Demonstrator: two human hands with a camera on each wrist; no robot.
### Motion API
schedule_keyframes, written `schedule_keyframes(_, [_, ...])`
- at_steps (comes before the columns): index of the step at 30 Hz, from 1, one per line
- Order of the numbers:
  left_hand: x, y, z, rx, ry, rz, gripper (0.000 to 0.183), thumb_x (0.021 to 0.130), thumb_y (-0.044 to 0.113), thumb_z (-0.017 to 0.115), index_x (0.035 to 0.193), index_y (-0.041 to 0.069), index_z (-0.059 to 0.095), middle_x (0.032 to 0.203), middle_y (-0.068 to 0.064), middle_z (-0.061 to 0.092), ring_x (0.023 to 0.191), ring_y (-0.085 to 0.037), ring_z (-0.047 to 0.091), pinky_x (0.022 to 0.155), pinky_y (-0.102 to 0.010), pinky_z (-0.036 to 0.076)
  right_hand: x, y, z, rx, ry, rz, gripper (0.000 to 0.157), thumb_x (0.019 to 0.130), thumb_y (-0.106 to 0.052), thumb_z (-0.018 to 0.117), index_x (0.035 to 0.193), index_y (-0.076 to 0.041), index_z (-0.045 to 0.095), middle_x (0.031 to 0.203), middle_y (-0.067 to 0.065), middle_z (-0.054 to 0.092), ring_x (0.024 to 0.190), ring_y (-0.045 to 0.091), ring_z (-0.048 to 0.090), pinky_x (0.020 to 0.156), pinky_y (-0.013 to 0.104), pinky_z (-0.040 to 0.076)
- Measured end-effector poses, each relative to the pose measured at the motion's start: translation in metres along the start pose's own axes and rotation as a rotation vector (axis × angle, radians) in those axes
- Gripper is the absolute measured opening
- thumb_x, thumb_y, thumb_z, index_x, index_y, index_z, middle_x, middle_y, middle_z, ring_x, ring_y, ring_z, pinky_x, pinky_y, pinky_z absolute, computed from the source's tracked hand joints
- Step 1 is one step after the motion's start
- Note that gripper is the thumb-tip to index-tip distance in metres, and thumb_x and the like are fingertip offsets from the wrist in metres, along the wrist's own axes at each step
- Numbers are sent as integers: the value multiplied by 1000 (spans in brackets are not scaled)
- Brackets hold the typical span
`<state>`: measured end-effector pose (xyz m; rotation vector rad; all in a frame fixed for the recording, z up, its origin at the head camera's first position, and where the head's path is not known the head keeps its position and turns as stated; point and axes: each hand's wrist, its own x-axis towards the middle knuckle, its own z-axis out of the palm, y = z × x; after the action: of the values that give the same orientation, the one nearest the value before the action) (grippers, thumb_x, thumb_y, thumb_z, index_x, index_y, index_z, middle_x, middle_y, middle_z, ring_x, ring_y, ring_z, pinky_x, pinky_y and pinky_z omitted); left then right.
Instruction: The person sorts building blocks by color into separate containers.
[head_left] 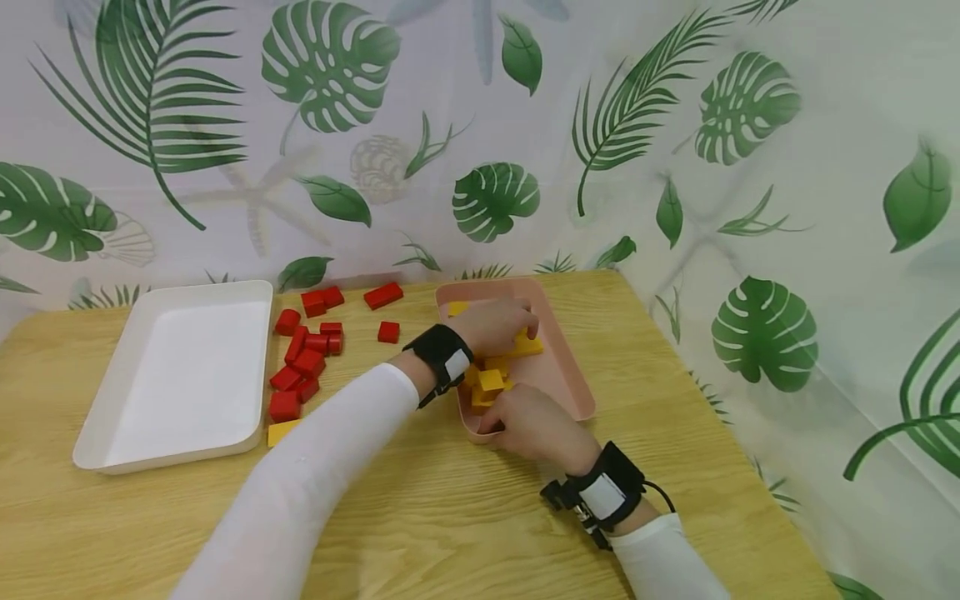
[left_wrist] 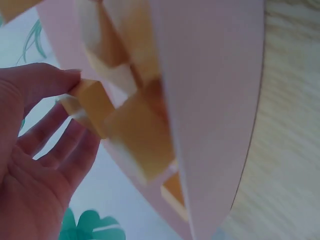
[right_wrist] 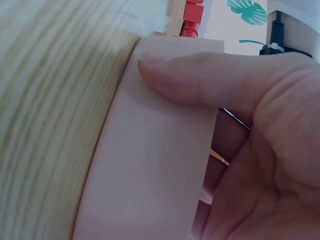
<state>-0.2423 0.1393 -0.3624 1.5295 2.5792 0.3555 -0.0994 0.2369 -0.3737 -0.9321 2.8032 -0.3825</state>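
Yellow wooden blocks (head_left: pixel 491 382) lie heaped in the left half of a pink tray (head_left: pixel 561 367) on the table. My left hand (head_left: pixel 491 325) reaches over the tray's far part. In the left wrist view its thumb and fingers pinch a yellow block (left_wrist: pixel 97 107) close beside other blocks. My right hand (head_left: pixel 542 427) grips the tray's near wall. The thumb lies flat on the outside of that pink wall (right_wrist: pixel 150 160), and the fingers go over the rim to the inside, mostly hidden behind it.
A white tray (head_left: pixel 180 375) with a bare floor stands at the left. Several red blocks (head_left: pixel 307 362) lie scattered between the trays, with one yellow block (head_left: pixel 282 432) near the white tray's front corner. A leaf-patterned sheet (head_left: pixel 420 200) hangs behind and to the right.
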Motion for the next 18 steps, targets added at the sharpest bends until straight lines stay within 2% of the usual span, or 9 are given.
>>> schedule_keyframes(4, [-4, -4, 8, -3, -37, -31, 22, 92, 16, 52, 110, 17, 63, 102, 2, 48, 90, -11, 46, 79, -15, 36, 4, -4, 2, 9, 1, -10, 19, 84, -36, 63, 67, -29, 68, 51, -18, 40, 54, 3, 43, 55, 20, 34])
schedule_keyframes(8, [-6, -7, 10, 25, -49, -28, 24, 92, 16, 52, 113, 18, 63, 104, 1, 50, 92, -11, 46, 83, -15, 35, 5, -6, 3, 13, 3, -11, 18, 83, -35, 64, 68, -28, 68, 51, -17, 41, 54, 3, 43, 55, 20, 34])
schedule_keyframes(11, [-7, -7, 7, 29, -33, -22, 26, 91, 15, 52, 115, 18, 61, 108, 1, 49, 93, -11, 47, 83, -15, 36, 5, -5, 3, 12, 9, -12, 16, 83, -34, 65, 69, -28, 69, 53, -18, 44, 55, 3, 44, 56, 21, 36])
schedule_keyframes(14, [-10, -7, 1, -21, -23, -37, 30, 89, 15, 53, 118, 17, 58, 111, 0, 48, 91, -11, 48, 79, -16, 38, 3, -4, 2, 9, 9, -12, 14, 82, -33, 65, 70, -28, 69, 55, -19, 47, 56, 2, 46, 57, 21, 38])
schedule_keyframes(18, [-23, -12, -11, -22, -9, -63, 32, 87, 20, 56, 119, 18, 56, 116, -1, 48, 93, -12, 46, 81, -21, 39, 0, -1, 2, -1, 1, 7, 10, 81, -32, 66, 73, -28, 70, 59, -19, 51, 58, 2, 47, 59, 22, 39])
